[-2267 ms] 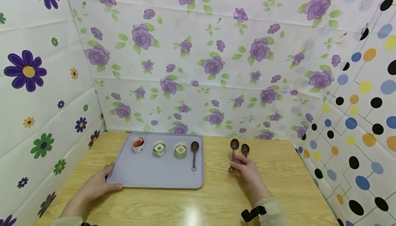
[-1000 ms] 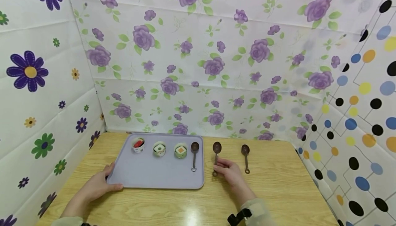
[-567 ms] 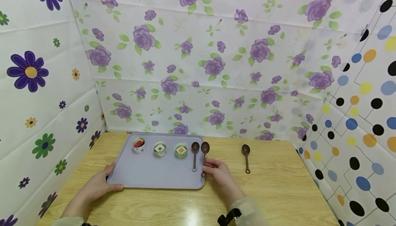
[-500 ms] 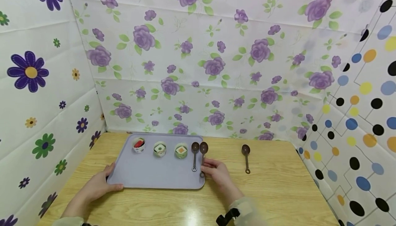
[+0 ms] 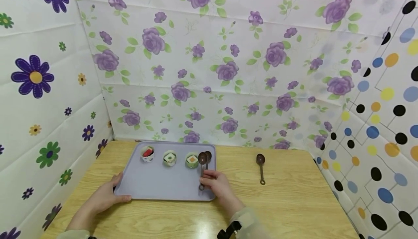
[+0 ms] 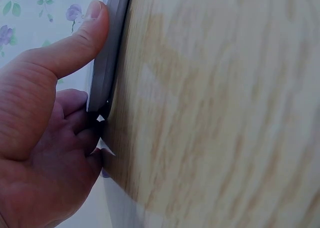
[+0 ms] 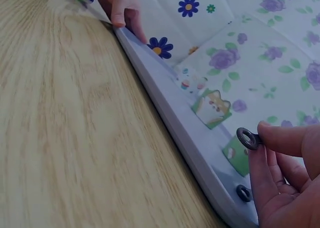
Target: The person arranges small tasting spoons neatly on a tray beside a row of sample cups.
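My right hand [image 5: 209, 178] pinches the handle of a brown spoon [image 5: 202, 166] and holds it over the right end of a lavender tray [image 5: 156, 186]. In the right wrist view the fingers [image 7: 280, 140] grip the spoon's end ring [image 7: 246, 138] above the tray. A second brown spoon [image 5: 208, 156] lies on the tray just beside it, and its ring [image 7: 243, 192] shows below my fingers. My left hand [image 5: 118, 189] grips the tray's front left corner, thumb [image 6: 75, 48] on top of the rim [image 6: 112, 63]. A third brown spoon [image 5: 261, 169] lies on the wooden table [image 5: 294, 202] to the right.
Three small patterned cups [image 5: 148, 154] [image 5: 169, 158] [image 5: 192, 160] stand in a row along the tray's back. Flowered sheets [image 5: 209, 68] wall in the table at the back and left, and a dotted sheet [image 5: 378, 130] at the right.
My right hand has carried a spoon from the table's right part leftward onto the tray, next to the spoon lying there. The left hand has kept its hold on the tray.
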`<action>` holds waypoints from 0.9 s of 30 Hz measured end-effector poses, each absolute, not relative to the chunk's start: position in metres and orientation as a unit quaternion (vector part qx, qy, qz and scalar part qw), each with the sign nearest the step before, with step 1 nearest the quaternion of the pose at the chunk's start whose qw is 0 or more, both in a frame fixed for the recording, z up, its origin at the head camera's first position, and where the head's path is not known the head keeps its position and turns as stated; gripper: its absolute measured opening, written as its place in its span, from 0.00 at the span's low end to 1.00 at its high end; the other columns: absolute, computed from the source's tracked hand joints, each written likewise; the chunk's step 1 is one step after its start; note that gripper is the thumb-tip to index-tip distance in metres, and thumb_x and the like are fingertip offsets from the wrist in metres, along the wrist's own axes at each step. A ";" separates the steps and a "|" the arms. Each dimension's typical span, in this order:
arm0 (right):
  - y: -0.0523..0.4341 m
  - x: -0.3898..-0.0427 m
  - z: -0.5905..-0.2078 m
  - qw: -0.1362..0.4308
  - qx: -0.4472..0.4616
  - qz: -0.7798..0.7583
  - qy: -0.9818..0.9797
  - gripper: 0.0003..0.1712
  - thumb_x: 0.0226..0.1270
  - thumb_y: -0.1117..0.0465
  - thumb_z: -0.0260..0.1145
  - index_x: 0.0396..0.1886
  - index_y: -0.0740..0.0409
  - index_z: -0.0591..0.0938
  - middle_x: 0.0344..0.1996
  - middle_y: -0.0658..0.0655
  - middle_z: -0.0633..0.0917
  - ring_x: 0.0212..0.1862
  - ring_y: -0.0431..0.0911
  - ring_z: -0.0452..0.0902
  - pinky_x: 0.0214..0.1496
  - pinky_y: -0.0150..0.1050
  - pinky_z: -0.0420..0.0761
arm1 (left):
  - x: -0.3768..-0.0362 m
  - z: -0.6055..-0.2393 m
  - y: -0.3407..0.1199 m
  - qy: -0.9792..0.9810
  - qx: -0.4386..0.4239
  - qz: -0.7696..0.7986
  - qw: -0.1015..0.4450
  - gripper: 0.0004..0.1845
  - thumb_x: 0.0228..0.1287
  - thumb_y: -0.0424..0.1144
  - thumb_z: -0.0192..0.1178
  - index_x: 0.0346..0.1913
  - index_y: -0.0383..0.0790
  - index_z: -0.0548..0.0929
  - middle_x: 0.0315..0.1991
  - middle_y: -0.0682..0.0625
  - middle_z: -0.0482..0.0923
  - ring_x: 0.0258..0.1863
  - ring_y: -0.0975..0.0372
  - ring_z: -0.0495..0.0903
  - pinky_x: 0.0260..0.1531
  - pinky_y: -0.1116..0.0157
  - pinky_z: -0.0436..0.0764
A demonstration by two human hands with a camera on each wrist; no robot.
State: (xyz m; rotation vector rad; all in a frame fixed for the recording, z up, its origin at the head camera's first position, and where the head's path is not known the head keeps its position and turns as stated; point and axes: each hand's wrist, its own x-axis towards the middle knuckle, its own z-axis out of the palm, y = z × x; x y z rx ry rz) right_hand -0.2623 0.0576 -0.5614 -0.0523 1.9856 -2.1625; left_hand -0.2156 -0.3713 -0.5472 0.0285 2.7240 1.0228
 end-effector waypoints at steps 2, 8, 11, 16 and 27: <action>0.053 -0.262 -0.562 0.102 -0.017 -0.733 0.672 0.27 0.66 0.71 0.75 0.63 0.77 0.81 0.51 0.64 0.89 0.47 0.43 0.86 0.50 0.37 0.89 | -0.215 -0.547 -0.371 0.930 0.010 0.349 0.116 0.71 0.58 0.61 0.79 0.81 0.18 0.45 0.78 0.15 0.40 0.78 0.23 0.42 0.74 0.27 0.48; 0.034 -0.262 -0.566 0.097 -0.020 -0.736 0.670 0.25 0.66 0.71 0.75 0.61 0.75 0.83 0.51 0.65 0.89 0.48 0.44 0.87 0.50 0.39 0.90 | -0.215 -0.547 -0.371 0.931 0.005 0.346 0.116 0.71 0.57 0.61 0.80 0.81 0.18 0.44 0.78 0.15 0.39 0.78 0.23 0.42 0.74 0.27 0.49; 0.023 -0.264 -0.569 0.089 -0.025 -0.733 0.674 0.24 0.66 0.72 0.75 0.60 0.76 0.83 0.51 0.67 0.90 0.48 0.44 0.87 0.50 0.39 0.90 | -0.215 -0.548 -0.372 0.931 0.006 0.346 0.116 0.72 0.57 0.62 0.79 0.81 0.18 0.45 0.78 0.15 0.40 0.78 0.23 0.42 0.74 0.27 0.49; 0.004 -0.266 -0.573 0.077 -0.025 -0.727 0.682 0.22 0.64 0.74 0.75 0.57 0.76 0.84 0.47 0.66 0.90 0.48 0.45 0.87 0.50 0.39 0.90 | -0.215 -0.549 -0.372 0.932 0.004 0.344 0.117 0.72 0.57 0.63 0.79 0.81 0.19 0.45 0.78 0.16 0.40 0.78 0.23 0.43 0.74 0.27 0.49; -0.028 -0.277 -0.571 0.036 0.001 -0.685 0.728 0.19 0.60 0.71 0.79 0.51 0.68 0.89 0.39 0.54 0.91 0.43 0.41 0.86 0.48 0.34 0.88 | -0.217 -0.551 -0.373 0.929 0.005 0.351 0.117 0.72 0.56 0.63 0.80 0.81 0.19 0.45 0.78 0.16 0.40 0.78 0.23 0.42 0.74 0.27 0.48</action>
